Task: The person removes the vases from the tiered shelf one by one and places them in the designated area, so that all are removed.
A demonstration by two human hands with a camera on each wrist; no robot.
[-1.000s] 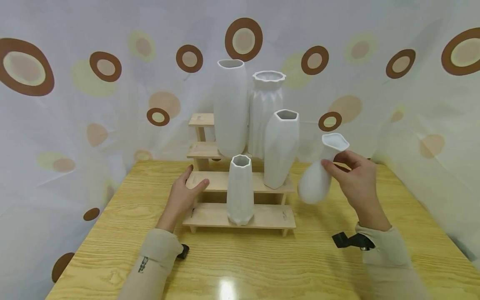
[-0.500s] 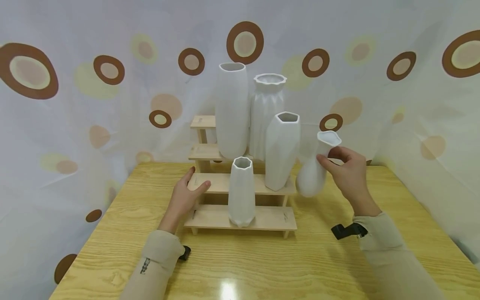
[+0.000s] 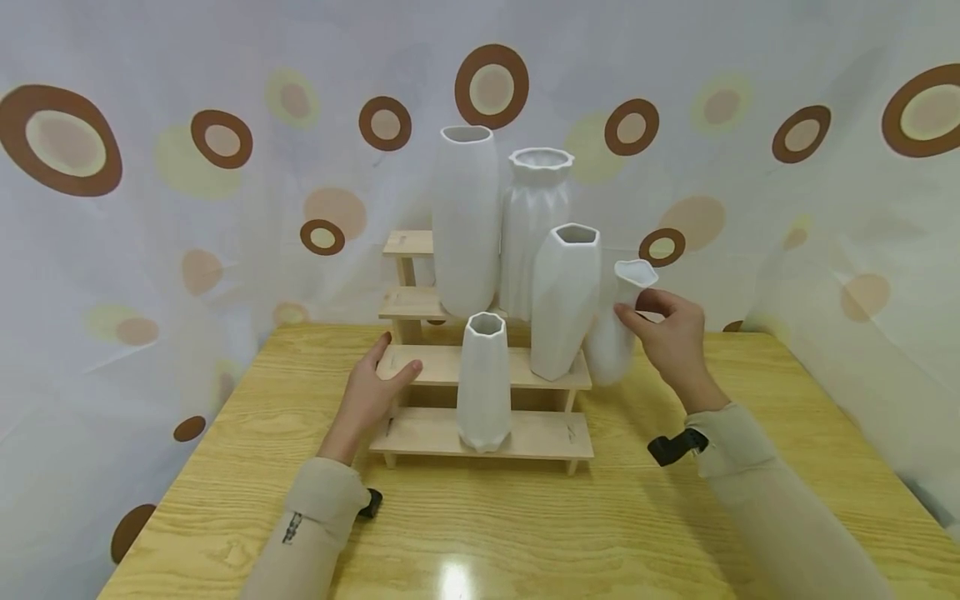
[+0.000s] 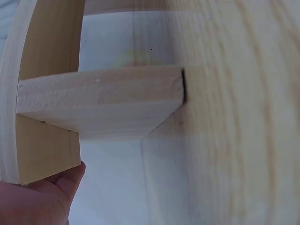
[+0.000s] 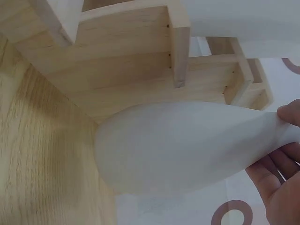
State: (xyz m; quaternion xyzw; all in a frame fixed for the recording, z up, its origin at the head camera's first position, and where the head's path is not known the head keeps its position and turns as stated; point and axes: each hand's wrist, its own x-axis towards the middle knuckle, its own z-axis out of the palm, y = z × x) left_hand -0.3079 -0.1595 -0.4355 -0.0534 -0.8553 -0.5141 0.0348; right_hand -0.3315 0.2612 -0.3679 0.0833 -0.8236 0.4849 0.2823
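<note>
In the head view my right hand (image 3: 670,337) pinches the narrow neck of a white bulbous vase (image 3: 611,346). This vase hangs slightly tilted beside the right end of the stepped wooden shelf (image 3: 420,364), partly hidden by a faceted white vase (image 3: 564,300). The right wrist view shows its rounded body (image 5: 187,147) close to the shelf's side. My left hand (image 3: 367,393) grips the left end of the shelf's second step from the bottom, thumb on top. In the left wrist view part of that hand (image 4: 42,201) shows at the board's edge.
On the lowest step stands a small ribbed vase (image 3: 483,383). Higher up are a tall smooth vase (image 3: 467,225) and a fluted vase (image 3: 536,212) with a scalloped rim. The shelf stands on a wood-grain table (image 3: 480,525) before a circle-patterned cloth (image 3: 225,283).
My right hand has moved left with the bulbous vase, bringing it next to the faceted vase and the shelf's right end. My left hand keeps its hold on the shelf.
</note>
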